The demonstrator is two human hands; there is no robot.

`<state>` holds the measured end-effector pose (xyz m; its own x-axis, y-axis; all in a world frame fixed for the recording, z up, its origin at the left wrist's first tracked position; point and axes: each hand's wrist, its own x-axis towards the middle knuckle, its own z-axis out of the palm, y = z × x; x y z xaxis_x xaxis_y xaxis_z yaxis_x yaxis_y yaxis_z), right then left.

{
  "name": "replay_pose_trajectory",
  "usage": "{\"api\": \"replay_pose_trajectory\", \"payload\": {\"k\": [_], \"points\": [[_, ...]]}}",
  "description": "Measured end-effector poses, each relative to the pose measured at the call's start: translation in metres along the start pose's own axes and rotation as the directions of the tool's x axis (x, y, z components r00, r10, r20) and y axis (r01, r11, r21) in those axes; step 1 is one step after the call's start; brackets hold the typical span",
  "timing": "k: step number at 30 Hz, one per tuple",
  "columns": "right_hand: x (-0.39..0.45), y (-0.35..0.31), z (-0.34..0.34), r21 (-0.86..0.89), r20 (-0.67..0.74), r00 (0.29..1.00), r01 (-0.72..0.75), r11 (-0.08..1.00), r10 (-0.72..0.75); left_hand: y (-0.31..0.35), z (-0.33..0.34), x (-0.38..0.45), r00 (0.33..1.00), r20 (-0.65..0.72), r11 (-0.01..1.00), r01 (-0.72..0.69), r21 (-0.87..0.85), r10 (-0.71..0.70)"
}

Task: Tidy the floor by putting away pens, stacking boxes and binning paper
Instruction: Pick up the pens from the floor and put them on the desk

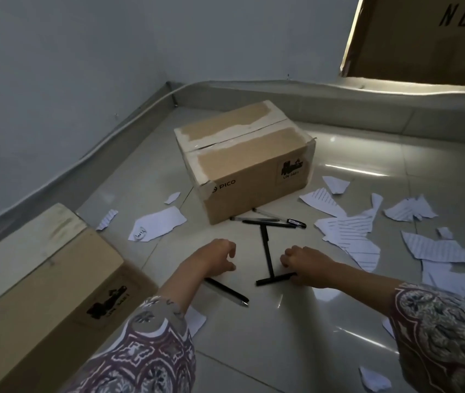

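Here the right hand (308, 265) is down on the tiles with its fingers curled over the end of a pen (275, 278) lying crosswise; it looks like a pinch on that pen, though the fingertips are hidden under the knuckles. The left hand (220, 255) hovers just above the floor, fingers loosely bent, holding nothing. An upright pen (266, 252) lies between the two hands, its lower end meeting the crosswise one in a T. Another pen (227, 292) lies slantwise under the left wrist.

The step in hand seems to be gathering pens. It would go best to lift the gripped one cleanly, then sweep the upright pen into the same fist, and let the left hand take the slanted one beside it. On glossy tile pens roll, so pinching near the middle beats nudging an end. Three or so more pens (269, 221) lie bunched against the foot of the middle box (242, 163), farther out.

Torn lined paper (347, 231) is scattered to the right and some to the left; a near box (35, 282) sits at the left edge.

The middle box reads "PICO" on its side, with a black label that seems to say "UN 3481". One scrap (156, 224) bears small handwriting I cannot read. A big carton (430, 38) top right shows upside-down letters, seemingly "...ION".
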<state>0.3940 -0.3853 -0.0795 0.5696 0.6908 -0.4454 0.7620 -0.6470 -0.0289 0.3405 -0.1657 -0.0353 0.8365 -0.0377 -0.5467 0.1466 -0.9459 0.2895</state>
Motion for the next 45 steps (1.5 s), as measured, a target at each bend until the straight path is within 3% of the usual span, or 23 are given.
{"api": "replay_pose_trajectory", "payload": {"k": [4, 9, 16, 22, 28, 38, 45], "points": [[0.006, 0.004, 0.013, -0.039, -0.042, 0.999, 0.031, 0.999, -0.033, 0.008, 0.001, 0.015, 0.999, -0.042, 1.0, 0.016, -0.012, -0.016], [-0.004, 0.017, 0.011, 0.114, -0.051, 0.997, 0.059, 0.992, -0.054, 0.027, 0.008, 0.03, 0.994, -0.097, 0.998, 0.054, -0.019, -0.056], [-0.012, 0.068, 0.0, 0.368, -0.144, 0.967, -0.145, 0.918, 0.21, 0.056, 0.029, 0.063, 0.968, -0.192, 0.979, 0.132, -0.158, -0.161], [0.002, 0.087, -0.003, 0.504, -0.276, 0.906, -0.149, 0.851, 0.322, 0.07, 0.052, 0.083, 0.932, -0.226, 0.945, 0.234, -0.227, -0.284], [0.024, 0.082, -0.014, 0.599, -0.317, 0.875, -0.115, 0.792, 0.367, 0.056, 0.043, 0.087, 0.959, -0.144, 0.918, 0.181, -0.352, -0.244], [0.075, 0.05, -0.014, 0.471, -0.367, 0.895, -0.055, 0.88, 0.253, -0.031, 0.019, 0.046, 0.954, -0.214, 0.832, 0.057, -0.552, -0.208], [0.097, 0.023, -0.006, 0.276, -0.356, 0.907, -0.126, 0.953, 0.223, -0.058, 0.016, 0.017, 0.949, -0.247, 0.794, 0.007, -0.608, -0.197]]}}
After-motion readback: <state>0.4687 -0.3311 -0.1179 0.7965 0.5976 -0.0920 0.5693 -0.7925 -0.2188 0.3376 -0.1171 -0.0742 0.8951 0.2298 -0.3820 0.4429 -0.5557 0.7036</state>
